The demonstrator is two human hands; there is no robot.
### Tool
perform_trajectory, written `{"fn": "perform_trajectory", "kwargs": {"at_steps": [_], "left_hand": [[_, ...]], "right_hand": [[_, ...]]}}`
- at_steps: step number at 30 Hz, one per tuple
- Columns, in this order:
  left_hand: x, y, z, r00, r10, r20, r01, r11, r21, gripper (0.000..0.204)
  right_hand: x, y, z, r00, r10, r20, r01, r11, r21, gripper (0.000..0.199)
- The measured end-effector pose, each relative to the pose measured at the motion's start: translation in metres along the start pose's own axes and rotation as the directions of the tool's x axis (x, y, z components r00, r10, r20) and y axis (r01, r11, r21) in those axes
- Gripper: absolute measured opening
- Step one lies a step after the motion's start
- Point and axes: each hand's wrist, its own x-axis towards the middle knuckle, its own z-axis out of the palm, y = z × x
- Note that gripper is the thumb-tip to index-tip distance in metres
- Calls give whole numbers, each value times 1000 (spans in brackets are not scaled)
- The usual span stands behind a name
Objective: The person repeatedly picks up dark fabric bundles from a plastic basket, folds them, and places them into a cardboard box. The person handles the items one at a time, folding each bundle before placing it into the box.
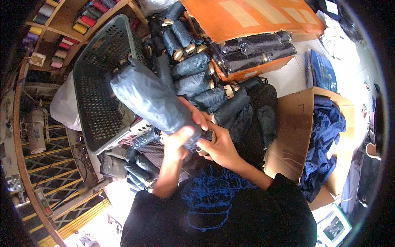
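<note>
Dark plastic basket [96, 86] stands tilted at left. Just right of the basket, a folded dark umbrella [152, 99] is held. Left hand [177, 142] closed around its lower end; right hand [218, 144] grips the same end, fingers wrapped. Further right of the basket, piled rolled umbrellas [205, 82].

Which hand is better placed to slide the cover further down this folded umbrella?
Probably the left hand: it grips the dark cover around the umbrella, while the right hand holds the handle end steady.
</note>
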Motion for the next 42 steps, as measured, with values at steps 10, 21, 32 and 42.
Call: {"fn": "perform_trajectory", "kwargs": {"at_steps": [10, 21, 32, 42], "left_hand": [[-27, -6, -8, 994, 31, -109, -33, 999, -21, 67], [-162, 30, -111, 616, -126, -778, 619, 688, 379, 48], [-255, 9, -276, 580, 569, -583, 808, -312, 500, 60], [-103, -57, -105, 996, 84, 28, -40, 147, 988, 27]], "right_hand": [[17, -9, 0, 972, -135, 193, 169, 970, -173, 49], [22, 35, -55, 980, -114, 164, 195, 719, -667, 31], [7, 62, -209, 686, -499, -529, -558, 106, -823, 65], [0, 47, -211, 756, -451, -475, -28, 702, -712, 38]]}}
